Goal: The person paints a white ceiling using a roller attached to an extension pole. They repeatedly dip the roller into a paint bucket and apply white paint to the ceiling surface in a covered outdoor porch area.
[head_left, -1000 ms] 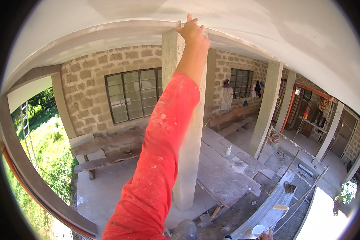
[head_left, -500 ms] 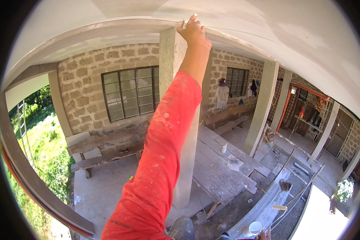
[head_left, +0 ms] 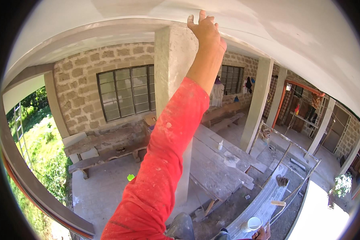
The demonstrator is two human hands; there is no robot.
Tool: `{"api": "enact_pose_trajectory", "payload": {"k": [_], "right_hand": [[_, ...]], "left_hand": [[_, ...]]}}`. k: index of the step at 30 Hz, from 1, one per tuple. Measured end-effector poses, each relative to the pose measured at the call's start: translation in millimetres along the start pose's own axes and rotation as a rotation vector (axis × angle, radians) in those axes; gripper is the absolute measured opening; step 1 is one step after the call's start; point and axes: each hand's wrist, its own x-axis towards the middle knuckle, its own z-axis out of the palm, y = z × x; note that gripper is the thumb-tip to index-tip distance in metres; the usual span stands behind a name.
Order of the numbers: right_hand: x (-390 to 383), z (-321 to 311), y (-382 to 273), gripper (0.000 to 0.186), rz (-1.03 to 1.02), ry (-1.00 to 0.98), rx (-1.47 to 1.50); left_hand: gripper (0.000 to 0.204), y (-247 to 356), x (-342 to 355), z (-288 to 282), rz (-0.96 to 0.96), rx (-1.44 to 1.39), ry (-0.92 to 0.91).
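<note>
My left hand [head_left: 206,30] is raised overhead on a straight arm in a red sleeve [head_left: 164,160], fingers spread flat against the white ceiling [head_left: 268,24], holding nothing. My right hand [head_left: 263,233] is cut off at the lower edge beside a white cup [head_left: 253,224]; I cannot tell its grip.

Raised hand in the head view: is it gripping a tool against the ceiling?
No, the raised hand is bare, its fingers pressed straight onto the white ceiling with no tool in it.
</note>
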Motion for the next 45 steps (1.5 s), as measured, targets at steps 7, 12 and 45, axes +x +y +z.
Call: {"api": "enact_pose_trajectory", "payload": {"k": [7, 12, 45], "right_hand": [[1, -8, 1, 0.057, -0.009, 0.023, 0.017], [1, -9, 0, 0.056, -0.048, 0.016, 0.012], [10, -18, 12, 0.056, 0.023, 0.098, 0.043]], "left_hand": [[0.075, 0, -7, -6, 0.021, -0.035, -0.041], [0.076, -6, 14, -18, -0.003, -0.05, 0.044], [0.066, -3, 109, -46, -0.004, 0.015, 0.137]]}}
